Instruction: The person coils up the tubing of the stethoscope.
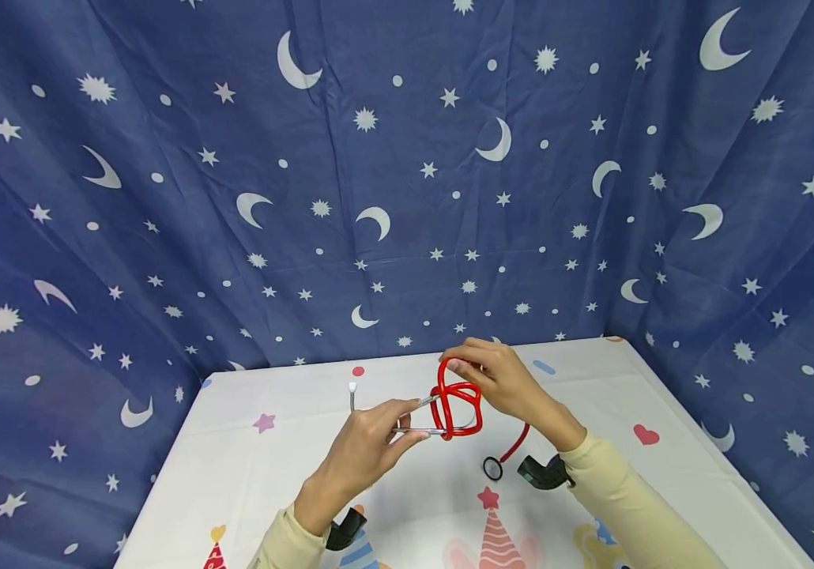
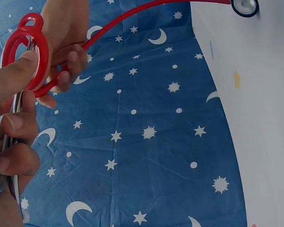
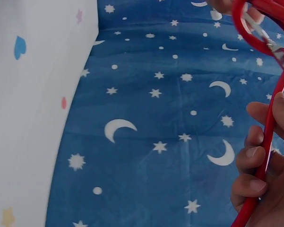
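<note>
A stethoscope with red tubing [image 1: 442, 379] is held up over the table, its tubing looped round the metal ear tubes [image 1: 435, 431]. My left hand [image 1: 363, 444] grips the ear tubes, thumb near the red loops; one white ear tip [image 1: 352, 387] shows beyond it. My right hand [image 1: 498, 381] holds the red tubing at the top of the loops. In the right wrist view, its fingers curl round a straight run of tubing [image 3: 267, 146]. The free end hangs below the right hand with the round chest piece [image 1: 493, 469], low over or on the table; I cannot tell which.
The white tablecloth [image 1: 286, 466] carries printed hearts, stars and party hats. Behind and on both sides hangs a blue curtain [image 1: 407, 197] with moons and stars. A black wrist strap piece [image 1: 544, 472] sits at the right wrist, another [image 1: 346, 529] at the left.
</note>
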`<state>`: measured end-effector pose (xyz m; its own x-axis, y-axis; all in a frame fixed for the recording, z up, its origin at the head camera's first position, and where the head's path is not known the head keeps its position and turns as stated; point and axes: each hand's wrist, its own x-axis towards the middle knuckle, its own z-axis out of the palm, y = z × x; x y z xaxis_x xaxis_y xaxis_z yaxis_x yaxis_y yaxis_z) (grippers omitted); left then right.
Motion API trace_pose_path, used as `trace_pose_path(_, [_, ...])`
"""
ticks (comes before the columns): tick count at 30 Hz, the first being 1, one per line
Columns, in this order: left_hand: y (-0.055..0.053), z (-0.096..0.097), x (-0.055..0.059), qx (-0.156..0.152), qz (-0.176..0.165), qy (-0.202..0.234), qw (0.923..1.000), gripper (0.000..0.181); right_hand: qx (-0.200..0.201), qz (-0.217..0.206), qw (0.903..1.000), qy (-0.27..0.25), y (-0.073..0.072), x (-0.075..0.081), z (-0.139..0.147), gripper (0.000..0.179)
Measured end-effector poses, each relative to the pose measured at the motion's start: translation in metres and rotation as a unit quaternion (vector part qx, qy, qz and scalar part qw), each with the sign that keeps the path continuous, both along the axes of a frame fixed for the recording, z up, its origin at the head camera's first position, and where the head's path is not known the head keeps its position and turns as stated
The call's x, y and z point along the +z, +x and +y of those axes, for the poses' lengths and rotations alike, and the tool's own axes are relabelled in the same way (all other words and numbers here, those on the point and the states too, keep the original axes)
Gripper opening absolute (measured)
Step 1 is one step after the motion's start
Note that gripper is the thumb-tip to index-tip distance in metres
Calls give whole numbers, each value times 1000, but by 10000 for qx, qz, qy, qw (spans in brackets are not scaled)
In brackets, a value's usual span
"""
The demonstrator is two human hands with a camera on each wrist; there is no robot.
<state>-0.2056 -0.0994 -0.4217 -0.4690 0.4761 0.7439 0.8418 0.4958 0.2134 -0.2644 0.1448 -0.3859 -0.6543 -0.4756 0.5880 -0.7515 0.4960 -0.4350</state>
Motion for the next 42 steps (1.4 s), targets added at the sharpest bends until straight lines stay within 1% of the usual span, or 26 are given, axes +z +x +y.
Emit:
trace_pose_path(3, [0,0,-1,-6,-62,217,9997,36,116,-424,9990,-120,-1,-9,-1,17])
trace_pose_path(5, [1,1,-3,-44,-126,325,9994,35,285,-695,9969,-243,-1,-14,-3,18])
trace_pose_path(9, [1,1,-7,-158,-309,540,9979,33,530,-1077,9920,-380,-1,-24,-9,19])
trace_pose_path(11, [1,1,-8,-185,-387,651,9970,32,474,-1151,9914,-409,0,-28,-11,19])
trace_pose_path(13, [1,1,-9,-191,-444,790,9957,32,313,-1167,9918,-411,2,-32,-13,21])
trace_pose_path(17, [-1,0,-10,-150,-550,1149,9917,35,-34,-1222,9915,-440,7,-41,-16,12])
trace_pose_path(19, [-1,-1,-10,-114,-578,1326,9894,36,-107,-1280,9905,-489,10,-45,-18,15])
trace_pose_path(22, [-3,-1,-11,-21,-622,1518,9864,37,-129,-1239,9911,-464,15,-50,-21,22])
trace_pose_path(24, [-3,-2,-11,76,-684,1679,9834,37,-136,-1129,9929,-338,19,-53,-23,21])
trace_pose_path(28, [-6,-4,-10,382,-689,2081,9749,39,-279,-705,9971,41,26,-57,-23,17])
trace_pose_path(30, [-8,-6,-9,548,-616,2210,9718,40,-384,-538,9977,175,29,-58,-23,18])
trace_pose_path(33, [-10,-8,-9,726,-552,2257,9699,41,-455,-426,9978,219,32,-58,-22,23])
trace_pose_path(37, [-12,-11,-13,862,-627,2209,9695,39,-325,-436,9984,151,38,-56,-23,22])
trace_pose_path(42, [-14,-12,-16,999,-707,2120,9696,39,-161,-550,9983,117,46,-56,-24,25])
